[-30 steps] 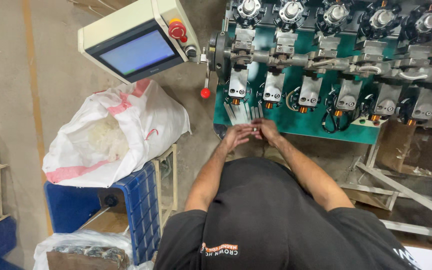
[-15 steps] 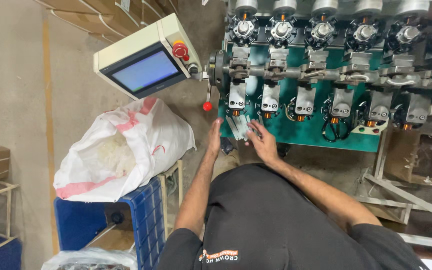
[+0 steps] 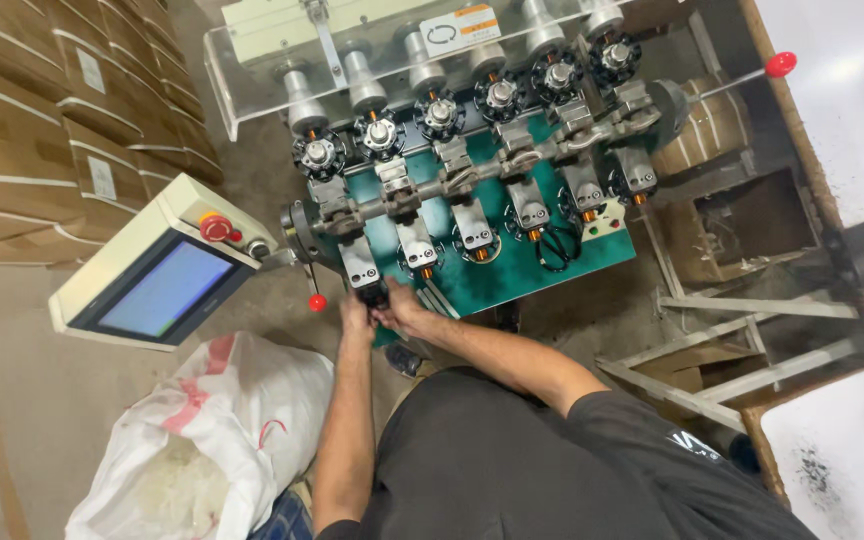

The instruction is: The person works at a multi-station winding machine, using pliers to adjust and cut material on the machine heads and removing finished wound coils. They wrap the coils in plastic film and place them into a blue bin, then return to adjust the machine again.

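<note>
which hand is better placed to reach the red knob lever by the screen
Left, probably. The left hand sits at the machine's leftmost station, close beside the red knob lever. The right hand lies further right, beyond the left hand.

Small dark part (image 3: 373, 296) between hands too small to identify; fingertips hidden.
</note>
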The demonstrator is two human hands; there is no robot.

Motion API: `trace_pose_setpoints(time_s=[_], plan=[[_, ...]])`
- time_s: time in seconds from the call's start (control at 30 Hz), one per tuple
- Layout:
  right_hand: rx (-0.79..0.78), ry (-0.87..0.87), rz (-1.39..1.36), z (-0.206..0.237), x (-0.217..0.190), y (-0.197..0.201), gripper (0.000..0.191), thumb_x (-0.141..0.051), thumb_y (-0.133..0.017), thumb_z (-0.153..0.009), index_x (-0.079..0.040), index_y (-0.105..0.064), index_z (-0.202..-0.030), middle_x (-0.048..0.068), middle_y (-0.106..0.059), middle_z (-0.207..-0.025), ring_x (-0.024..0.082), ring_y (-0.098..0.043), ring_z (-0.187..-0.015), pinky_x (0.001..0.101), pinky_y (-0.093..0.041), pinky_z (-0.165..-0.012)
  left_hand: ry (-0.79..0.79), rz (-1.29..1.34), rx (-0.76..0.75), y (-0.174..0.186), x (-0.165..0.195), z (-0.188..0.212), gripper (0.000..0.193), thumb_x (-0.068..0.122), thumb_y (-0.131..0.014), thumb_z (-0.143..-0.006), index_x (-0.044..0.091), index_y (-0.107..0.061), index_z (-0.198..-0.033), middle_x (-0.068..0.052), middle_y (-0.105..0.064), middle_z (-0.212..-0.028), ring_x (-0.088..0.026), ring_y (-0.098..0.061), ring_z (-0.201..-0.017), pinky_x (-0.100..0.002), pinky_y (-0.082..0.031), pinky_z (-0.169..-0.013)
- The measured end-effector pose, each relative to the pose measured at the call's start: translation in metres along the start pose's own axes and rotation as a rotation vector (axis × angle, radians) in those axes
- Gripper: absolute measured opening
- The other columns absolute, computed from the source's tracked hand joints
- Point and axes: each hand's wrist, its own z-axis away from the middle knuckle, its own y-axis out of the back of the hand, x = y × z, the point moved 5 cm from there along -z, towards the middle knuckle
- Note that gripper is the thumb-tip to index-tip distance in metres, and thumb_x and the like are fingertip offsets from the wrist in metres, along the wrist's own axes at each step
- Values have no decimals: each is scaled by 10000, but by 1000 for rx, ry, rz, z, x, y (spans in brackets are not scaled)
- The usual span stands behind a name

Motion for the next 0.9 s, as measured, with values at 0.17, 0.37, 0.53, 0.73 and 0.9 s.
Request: trace_pose_setpoints(time_s=[0.17,0.37,0.53,0.73,0.9], plan=[[-289,-470,207,7,16,84,620,-629,-444,-1024,-159,-455,-619,-41,-380,-441,62,-264,-291,217,-210,-271,-712,-1014,-127,-8,-45,60,747,468,-763,-868,85,-506,-1455,-277,-487,-1477,-415,-501,-1335,-466,-417,-1087],[-102,-223,543,7,0,146,621,-611,-466,-1021,-91,-518,-686,-36,-393,-485,73,-279,-354,246,-219,-322,-916,-1044,-213,-42,-60,88,493,264,-749,-901,131,-652,-1366,-161,-681,-1341,-343,-659,-1203,-407,-519,-1010],[-42,782,1026,82,-59,168,248,-268,-675,-955,-30,-731,-994,38,-675,-721,113,-545,-597,304,-450,-518,-362,-686,28,-47,-56,71,344,306,-704,-972,113,-719,-1256,-118,-774,-907,-226,-748,-743,-345,-584,-638],[-290,968,1244,96,-103,151,231,-229,-666,-980,-44,-737,-1099,95,-773,-963,160,-750,-832,306,-568,-719,-12,-88,-353,-77,-62,69,358,368,-569,-1024,65,-681,-1176,-55,-759,-900,-148,-750,-714,-205,-474,-380],[-274,1146,1438,101,-132,136,221,-273,-679,-957,-101,-759,-1070,104,-772,-938,269,-749,-782,363,-575,-662,9,-54,-327,-87,-58,84,362,366,-558,-1040,50,-676,-1170,-43,-720,-871,-182,-753,-686,-216,-463,-367]])
